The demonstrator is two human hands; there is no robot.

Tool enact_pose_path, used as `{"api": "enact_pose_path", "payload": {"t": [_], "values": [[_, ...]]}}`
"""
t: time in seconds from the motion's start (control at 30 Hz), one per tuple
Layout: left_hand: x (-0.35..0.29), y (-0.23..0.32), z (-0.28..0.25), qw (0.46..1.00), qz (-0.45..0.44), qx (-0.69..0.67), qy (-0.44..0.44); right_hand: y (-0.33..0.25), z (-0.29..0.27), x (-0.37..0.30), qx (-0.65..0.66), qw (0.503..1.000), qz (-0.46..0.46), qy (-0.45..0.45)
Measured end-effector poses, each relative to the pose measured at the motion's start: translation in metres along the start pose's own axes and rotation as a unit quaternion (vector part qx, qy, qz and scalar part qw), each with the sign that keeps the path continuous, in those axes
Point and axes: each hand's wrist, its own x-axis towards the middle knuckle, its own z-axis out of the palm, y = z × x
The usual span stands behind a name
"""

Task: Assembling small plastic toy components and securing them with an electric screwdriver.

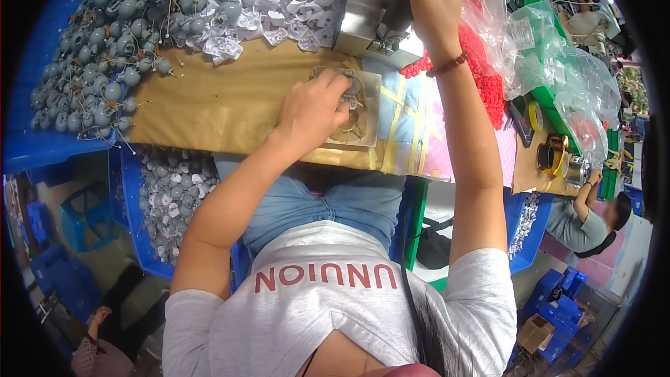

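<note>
Heaped grey parts (105, 56) and white parts (279, 0) crowd the far left; a white box (352, 24), red parts (495, 101) and clear bags (586, 91) fill the right. The fixture (368, 122) sits near the front edge, partly hidden by the left hand (312, 108), fingers curled; whether it grips anything can't be told. The right hand (434, 10) grips a black tool (399, 14) over the box. Brown paper covers much of the worktop (216, 105); a co-worker (579, 222) sits to the right.

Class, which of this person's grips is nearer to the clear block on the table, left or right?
Left. The left grip is over the clear block; the right grip is farther forward and rightward, around a black tool.
</note>
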Motion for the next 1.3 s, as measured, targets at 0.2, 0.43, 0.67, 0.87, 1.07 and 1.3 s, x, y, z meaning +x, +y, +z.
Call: {"api": "enact_pose_path", "payload": {"t": [0.2, 0.43, 0.67, 0.87, 1.07, 1.3], "values": [[-0.001, -0.003, 0.002, 1.0, 0.008, -0.005, 0.007, -0.014, -0.015, -0.008, 0.158, 0.984, 0.024, -0.074], [-0.002, -0.002, 0.002, 1.0, -0.002, 0.01, 0.011, -0.018, 0.001, -0.06, 0.205, 0.978, -0.005, -0.04], [-0.001, -0.004, 0.004, 1.0, 0.007, 0.004, 0.014, -0.01, 0.004, -0.073, 0.198, 0.979, -0.03, -0.043], [-0.002, -0.006, 0.007, 0.999, 0.021, 0.014, 0.034, -0.009, 0.002, -0.081, 0.17, 0.982, -0.066, -0.051], [-0.001, -0.006, 0.007, 0.999, 0.023, 0.007, 0.035, -0.007, 0.003, -0.086, 0.178, 0.982, -0.037, -0.044], [-0.002, -0.008, 0.006, 0.998, 0.038, -0.013, 0.047, 0.003, -0.001, -0.097, 0.046, 0.985, -0.137, -0.095]]}}
